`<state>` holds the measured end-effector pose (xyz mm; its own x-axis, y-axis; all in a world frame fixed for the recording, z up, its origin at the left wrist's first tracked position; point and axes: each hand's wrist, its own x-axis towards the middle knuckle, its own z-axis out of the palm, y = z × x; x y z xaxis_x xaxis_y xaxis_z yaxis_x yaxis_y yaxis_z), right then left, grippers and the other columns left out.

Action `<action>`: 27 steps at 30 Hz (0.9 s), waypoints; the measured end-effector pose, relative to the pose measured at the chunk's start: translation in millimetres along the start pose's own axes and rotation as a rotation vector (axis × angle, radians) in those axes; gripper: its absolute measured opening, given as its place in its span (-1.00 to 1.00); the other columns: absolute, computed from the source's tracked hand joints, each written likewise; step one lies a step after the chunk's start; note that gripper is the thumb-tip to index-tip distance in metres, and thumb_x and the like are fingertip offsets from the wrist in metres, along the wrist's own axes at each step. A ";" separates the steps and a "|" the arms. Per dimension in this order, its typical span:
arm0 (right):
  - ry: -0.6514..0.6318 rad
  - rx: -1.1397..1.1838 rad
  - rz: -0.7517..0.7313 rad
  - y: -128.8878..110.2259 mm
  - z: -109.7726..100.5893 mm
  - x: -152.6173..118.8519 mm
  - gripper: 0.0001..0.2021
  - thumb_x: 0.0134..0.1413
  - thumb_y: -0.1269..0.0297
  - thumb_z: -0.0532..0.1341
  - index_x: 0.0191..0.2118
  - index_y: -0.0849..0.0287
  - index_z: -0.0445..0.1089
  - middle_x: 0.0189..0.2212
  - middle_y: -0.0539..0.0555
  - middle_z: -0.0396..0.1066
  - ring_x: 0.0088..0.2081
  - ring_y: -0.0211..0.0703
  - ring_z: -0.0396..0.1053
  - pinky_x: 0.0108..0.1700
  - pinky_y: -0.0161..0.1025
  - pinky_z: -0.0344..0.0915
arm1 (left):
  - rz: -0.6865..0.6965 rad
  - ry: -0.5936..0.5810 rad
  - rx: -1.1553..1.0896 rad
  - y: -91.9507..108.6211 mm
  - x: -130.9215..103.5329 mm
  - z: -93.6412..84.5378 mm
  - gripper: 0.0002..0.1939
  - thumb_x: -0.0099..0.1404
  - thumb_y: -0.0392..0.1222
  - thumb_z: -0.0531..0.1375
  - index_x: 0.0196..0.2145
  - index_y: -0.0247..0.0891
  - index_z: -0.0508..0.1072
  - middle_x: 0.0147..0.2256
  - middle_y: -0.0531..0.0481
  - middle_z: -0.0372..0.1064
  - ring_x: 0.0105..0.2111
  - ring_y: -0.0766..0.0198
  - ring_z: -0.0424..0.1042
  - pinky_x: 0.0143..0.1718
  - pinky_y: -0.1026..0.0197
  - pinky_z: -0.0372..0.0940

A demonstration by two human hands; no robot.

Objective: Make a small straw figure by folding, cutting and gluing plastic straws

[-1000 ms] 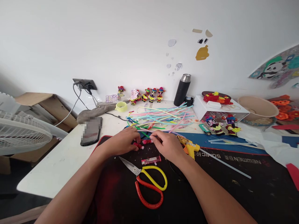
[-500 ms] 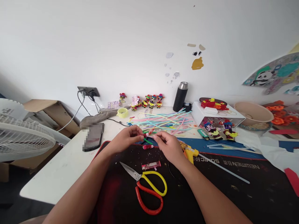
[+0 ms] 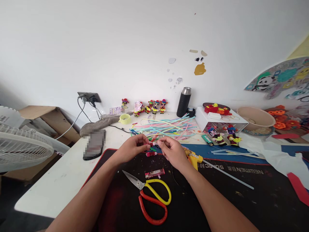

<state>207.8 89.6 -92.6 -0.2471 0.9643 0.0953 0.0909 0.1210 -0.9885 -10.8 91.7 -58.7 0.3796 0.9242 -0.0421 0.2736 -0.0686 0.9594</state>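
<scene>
My left hand [image 3: 135, 147] pinches a small red fuzzy pipe-cleaner piece [image 3: 152, 143] with a pale tip. The fingers of my right hand [image 3: 172, 152] are closed at that pale end; fingertips partly hide the contact. Just below, a similar red pipe-cleaner piece [image 3: 151, 154] with a pink-white end lies on the black mat [image 3: 125, 206]. Closer to me are a pink lighter [image 3: 154, 173] and scissors [image 3: 145, 185] with one yellow and one red handle, blades pointing up-left. A yellow glue gun [image 3: 195, 159] with a long glue stick [image 3: 228, 174] lies beside my right wrist.
Many pastel pipe cleaners [image 3: 166, 125] spread behind my hands. Fuzzy figurines [image 3: 155, 107] stand along the wall near a black thermos [image 3: 184, 102]. A white box [image 3: 218, 120] and a beige bowl [image 3: 256, 116] are at right. At left are a phone [image 3: 94, 145] and a fan [image 3: 26, 141].
The view has shifted slightly, so the scene sits a little lower and to the left. Both hands stay together at the red pipe-cleaner piece, with only small finger movement.
</scene>
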 end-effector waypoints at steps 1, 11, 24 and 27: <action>-0.002 -0.001 0.002 -0.3 0.0 -0.2 -0.68 0.27 -0.05 0.24 -0.17 0.14 0.47 -0.56 -0.07 0.28 -0.62 -0.29 0.15 -0.60 -0.33 0.09 | 0.001 -0.002 0.001 -0.5 0.3 0.2 -0.69 0.26 0.04 0.35 -0.25 -0.25 0.44 -0.34 0.01 0.47 -0.30 0.20 0.45 -0.24 0.19 0.29; -0.017 -0.057 0.008 -1.6 0.3 -2.6 -0.72 0.27 0.00 0.25 -0.21 0.13 0.49 -0.56 -0.06 0.29 -0.57 -0.26 0.17 -0.56 -0.33 0.09 | 0.010 -0.016 0.036 -3.1 0.8 3.8 -0.68 0.27 0.07 0.34 -0.24 -0.25 0.46 -0.34 -0.01 0.49 -0.31 0.20 0.42 -0.25 0.18 0.26; -0.026 -0.132 0.016 -2.6 1.8 -2.8 -0.76 0.25 0.06 0.25 -0.20 0.12 0.48 -0.55 -0.08 0.35 -0.54 -0.23 0.26 -0.49 -0.30 0.14 | 0.018 0.017 0.099 -3.5 1.2 6.8 -0.73 0.26 0.02 0.32 -0.27 -0.23 0.47 -0.36 0.01 0.50 -0.32 0.19 0.43 -0.26 0.18 0.27; -0.028 -0.146 0.005 -4.5 2.2 -3.4 -0.77 0.26 0.06 0.24 -0.22 0.12 0.47 -0.56 -0.08 0.34 -0.54 -0.22 0.26 -0.47 -0.29 0.14 | 0.012 0.019 0.074 -2.2 1.0 7.1 -0.75 0.25 0.00 0.33 -0.28 -0.23 0.47 -0.37 0.02 0.50 -0.33 0.20 0.43 -0.26 0.19 0.26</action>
<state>206.1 85.3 -88.7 -0.2729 0.9583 0.0851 0.2314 0.1513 -0.9610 -4.7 90.1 -62.9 0.3669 0.9299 -0.0247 0.3338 -0.1069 0.9366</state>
